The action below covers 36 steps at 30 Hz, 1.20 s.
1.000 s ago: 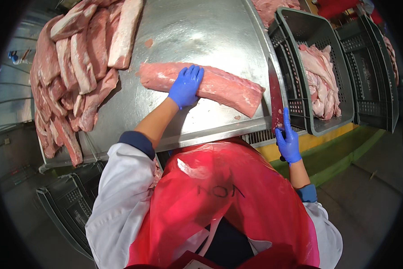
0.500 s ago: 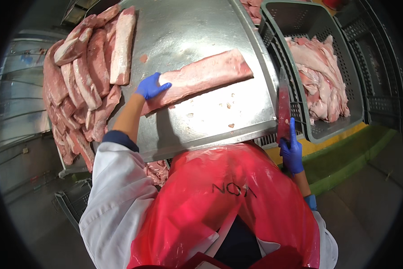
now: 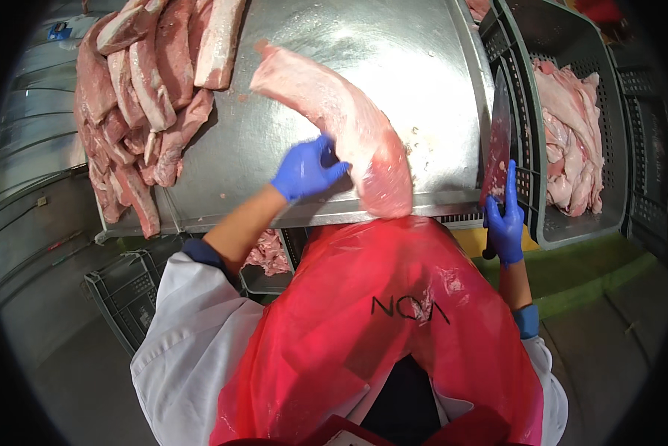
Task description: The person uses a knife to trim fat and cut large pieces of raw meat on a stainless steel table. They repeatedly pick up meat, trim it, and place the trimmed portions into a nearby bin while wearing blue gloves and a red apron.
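A long, pale pink slab of meat (image 3: 356, 130) lies curved across the metal table, its lower end at the front edge by my apron. At its left side is my left hand (image 3: 304, 171) in a blue glove, thumb and fingers apart, the fingertips against the meat's edge. My right hand (image 3: 506, 227), also gloved in blue, is closed around the handle of a knife (image 3: 499, 134), index finger stretched out. The knife's long blade points away from me, between the table's right edge and a grey crate. Most of the handle is hidden by the hand.
Several long meat pieces (image 3: 159, 82) are piled on the table's left. At the right, a grey perforated crate (image 3: 538, 236) holds pale trimmings (image 3: 572, 141). Another crate with meat scraps (image 3: 268, 253) stands below the table's front edge. Small scraps dot the metal table (image 3: 233, 175).
The meat slab has turned from lying left to right to curving toward me. My left hand has moved right, from the slab's left end to its side. The right hand keeps the knife.
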Tool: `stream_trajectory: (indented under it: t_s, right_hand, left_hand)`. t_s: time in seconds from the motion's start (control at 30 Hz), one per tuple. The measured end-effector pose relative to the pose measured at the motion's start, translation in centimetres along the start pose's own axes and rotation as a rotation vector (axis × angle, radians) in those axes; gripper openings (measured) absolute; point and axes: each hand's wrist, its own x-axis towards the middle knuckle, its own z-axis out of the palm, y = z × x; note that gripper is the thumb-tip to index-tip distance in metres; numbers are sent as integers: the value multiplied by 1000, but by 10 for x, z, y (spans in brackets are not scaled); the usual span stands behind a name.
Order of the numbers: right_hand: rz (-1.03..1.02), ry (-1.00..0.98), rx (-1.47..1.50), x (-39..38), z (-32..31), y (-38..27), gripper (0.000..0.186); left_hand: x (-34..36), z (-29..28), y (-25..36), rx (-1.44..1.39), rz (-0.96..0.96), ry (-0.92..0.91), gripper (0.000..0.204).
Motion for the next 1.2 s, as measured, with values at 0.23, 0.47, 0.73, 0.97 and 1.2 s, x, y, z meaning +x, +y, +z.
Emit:
stream_trajectory:
  t_s: [0.23,0.47,0.73,0.97,1.2]
  right_hand:
    - [-110,-30,-72,24,13,-13,79]
    - [-387,51,-221,96,71,-12,77]
    - [-123,-110,13,52,92,18,79]
    - [20,-112,155,119,107,-22,86]
    - [69,-188,314,147,118,-47,86]
  left_hand:
    - [111,-9,-14,530,457,253,93]
    - [117,-15,-1,441,184,170,88]
    - [104,0,4,323,38,214,88]
    - [108,9,9,260,-12,257,82]
    - [106,3,10,248,-19,262,82]
